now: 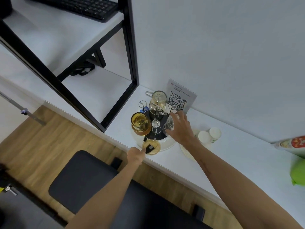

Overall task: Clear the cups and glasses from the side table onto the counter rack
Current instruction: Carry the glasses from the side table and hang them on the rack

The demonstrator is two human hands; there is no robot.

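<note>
A cup rack (156, 128) with wire loop prongs and a black round base stands on a white tray on the white counter (231, 164). An amber glass (140, 123) hangs upside down on its left prong. A clear glass mug (158, 98) hangs at the back. My right hand (180, 127) grips a clear glass (169, 125) on the rack's right side. My left hand (136, 156) holds an amber glass (151, 147) by its edge at the rack's front, near the counter's edge.
Paper cups (209, 135) lie on a white plate right of the rack. A QR code sign (179, 98) leans on the wall behind. A black-framed shelf (132, 47) stands left. A dark bench (92, 184) sits below. Green and red packages (298, 162) lie far right.
</note>
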